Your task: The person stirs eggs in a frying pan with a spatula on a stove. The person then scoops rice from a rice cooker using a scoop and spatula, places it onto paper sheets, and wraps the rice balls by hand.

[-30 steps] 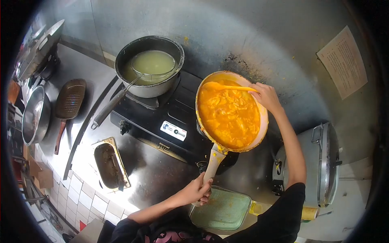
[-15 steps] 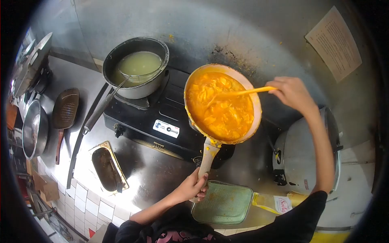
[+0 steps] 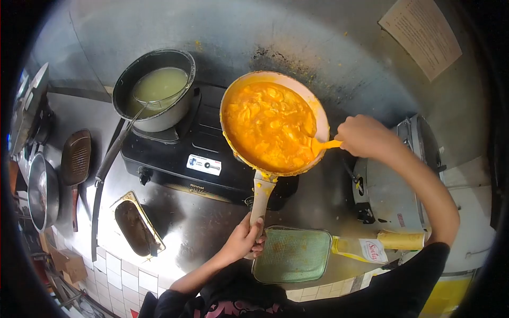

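1. The left hand (image 3: pixel 245 241) is curled tight around the handle (image 3: pixel 261 193) of the pan (image 3: pixel 314 100).
2. The pan is over the right end of the stove (image 3: pixel 172 177), with its back edge near the wall (image 3: pixel 339 53).
3. The right hand (image 3: pixel 367 137) pinches the orange spoon (image 3: pixel 326 145), whose wide end sits at the pan's right edge, by the yellow food (image 3: pixel 265 124).
4. A gap of desk (image 3: pixel 328 199) lies between the pan and the big silver pot (image 3: pixel 392 185).
5. The green tray (image 3: pixel 291 257) is just beside the left hand.

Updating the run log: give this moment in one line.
pan: orange food | left hand: grips pan handle | right hand: holds spatula at pan's right edge | pot: on stove
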Demonstrator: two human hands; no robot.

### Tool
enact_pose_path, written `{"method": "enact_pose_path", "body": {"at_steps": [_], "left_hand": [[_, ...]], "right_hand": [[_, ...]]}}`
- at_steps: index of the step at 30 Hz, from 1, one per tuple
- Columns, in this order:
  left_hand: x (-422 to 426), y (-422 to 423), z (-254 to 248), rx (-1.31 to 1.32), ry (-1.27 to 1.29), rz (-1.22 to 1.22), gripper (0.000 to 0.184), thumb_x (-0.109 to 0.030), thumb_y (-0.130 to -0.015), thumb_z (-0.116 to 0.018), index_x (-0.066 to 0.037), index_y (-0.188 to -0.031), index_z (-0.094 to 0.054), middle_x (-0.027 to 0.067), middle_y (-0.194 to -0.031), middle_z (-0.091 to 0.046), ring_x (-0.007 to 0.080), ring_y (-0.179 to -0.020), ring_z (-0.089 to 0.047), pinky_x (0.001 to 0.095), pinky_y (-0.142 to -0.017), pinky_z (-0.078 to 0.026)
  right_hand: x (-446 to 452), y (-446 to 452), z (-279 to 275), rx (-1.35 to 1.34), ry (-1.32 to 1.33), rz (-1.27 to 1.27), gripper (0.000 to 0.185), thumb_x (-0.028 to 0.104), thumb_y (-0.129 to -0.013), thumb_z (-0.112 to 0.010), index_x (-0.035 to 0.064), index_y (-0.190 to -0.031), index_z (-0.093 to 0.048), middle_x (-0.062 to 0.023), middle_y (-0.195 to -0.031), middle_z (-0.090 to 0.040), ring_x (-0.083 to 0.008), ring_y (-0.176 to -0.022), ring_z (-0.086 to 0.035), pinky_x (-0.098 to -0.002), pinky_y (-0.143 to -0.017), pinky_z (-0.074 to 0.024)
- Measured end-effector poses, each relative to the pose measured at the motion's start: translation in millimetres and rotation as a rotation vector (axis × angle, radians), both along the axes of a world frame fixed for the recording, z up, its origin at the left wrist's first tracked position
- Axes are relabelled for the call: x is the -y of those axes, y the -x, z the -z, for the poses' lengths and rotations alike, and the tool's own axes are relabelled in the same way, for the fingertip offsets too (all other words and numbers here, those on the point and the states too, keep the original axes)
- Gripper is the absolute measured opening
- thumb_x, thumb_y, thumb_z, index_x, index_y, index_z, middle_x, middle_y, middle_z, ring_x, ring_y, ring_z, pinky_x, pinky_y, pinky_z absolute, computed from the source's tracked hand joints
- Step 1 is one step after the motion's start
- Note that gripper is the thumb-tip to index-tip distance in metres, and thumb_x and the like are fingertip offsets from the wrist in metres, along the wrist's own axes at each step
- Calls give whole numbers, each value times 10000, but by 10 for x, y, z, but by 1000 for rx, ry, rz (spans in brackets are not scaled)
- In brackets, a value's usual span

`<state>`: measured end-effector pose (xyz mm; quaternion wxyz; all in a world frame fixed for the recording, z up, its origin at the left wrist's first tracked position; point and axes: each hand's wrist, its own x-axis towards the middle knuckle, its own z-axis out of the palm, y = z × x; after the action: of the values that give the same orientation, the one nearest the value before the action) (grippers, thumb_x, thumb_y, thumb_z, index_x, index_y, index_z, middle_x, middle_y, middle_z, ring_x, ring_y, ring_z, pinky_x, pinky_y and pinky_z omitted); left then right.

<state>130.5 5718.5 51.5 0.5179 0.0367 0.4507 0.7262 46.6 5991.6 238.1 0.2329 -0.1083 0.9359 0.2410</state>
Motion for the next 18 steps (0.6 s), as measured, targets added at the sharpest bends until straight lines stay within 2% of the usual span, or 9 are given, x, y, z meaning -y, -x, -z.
{"method": "enact_pose_path", "body": {"at_steps": [1,2,4,5,6,8,14,17,18], "left_hand": [[0,-1,-11,6,-3,-4,227,-278,-952,-342,-57,-1006,-338,21,-612,-366,78,-434,-355,226,-376,-338],[3,-1,-18,13,-6,-11,232,-279,-952,-342,-56,-1014,-336,21,-610,-365,78,-432,-354,228,-376,-342],[5,4,-8,14,-15,-4,235,-279,-952,-342,-55,-1022,-333,20,-610,-364,80,-432,-355,230,-377,-347],[3,11,-3,16,-26,2,238,-279,-952,-342,-55,-1029,-330,19,-609,-364,81,-431,-356,232,-378,-351],[3,16,-11,16,-29,1,238,-279,-952,-342,-55,-1029,-330,19,-609,-364,81,-431,-356,232,-378,-351],[5,28,-39,-3,-3,18,240,-276,-952,-342,-55,-1043,-324,19,-609,-365,82,-434,-360,236,-379,-356],[2,56,-127,-25,40,40,234,-269,-953,-341,-55,-1046,-323,23,-612,-368,85,-435,-358,239,-387,-357],[-9,38,-70,-36,58,33,230,-265,-954,-338,-57,-1051,-323,27,-612,-369,86,-432,-347,240,-388,-351],[-16,42,-75,-39,71,41,230,-265,-954,-338,-57,-1051,-323,27,-612,-369,86,-432,-347,240,-388,-351]], "right_hand": [[-35,55,-44,96,131,66,176,173,-748,-610,108,-895,-680,-150,-618,-600,-258,-577,-596,-363,-563,-463],[-92,116,-65,95,132,67,176,173,-748,-610,108,-895,-680,-150,-618,-600,-258,-577,-596,-363,-563,-463],[-89,206,-130,408,348,429,233,206,-776,-614,152,-998,-662,-93,-540,-554,-158,-441,-513,-302,-453,-418],[-56,199,-182,485,401,662,275,234,-822,-594,179,-1091,-620,-12,-517,-481,-68,-395,-397,-237,-371,-338],[-60,177,-144,485,399,662,275,234,-822,-594,179,-1091,-620,-12,-517,-481,-68,-395,-397,-237,-371,-338],[-121,151,43,569,573,862,281,242,-859,-559,173,-1128,-594,18,-533,-455,-41,-388,-359,-205,-333,-287],[-67,208,485,567,808,863,290,303,-885,-517,141,-1112,-598,19,-535,-451,-34,-383,-360,-185,-326,-275],[68,267,645,499,947,874,277,320,-859,-532,109,-1009,-629,-13,-542,-475,-64,-389,-395,-204,-339,-297],[83,301,723,426,979,764,279,303,-853,-531,86,-999,-630,-27,-530,-484,-82,-389,-417,-224,-348,-318]]}}
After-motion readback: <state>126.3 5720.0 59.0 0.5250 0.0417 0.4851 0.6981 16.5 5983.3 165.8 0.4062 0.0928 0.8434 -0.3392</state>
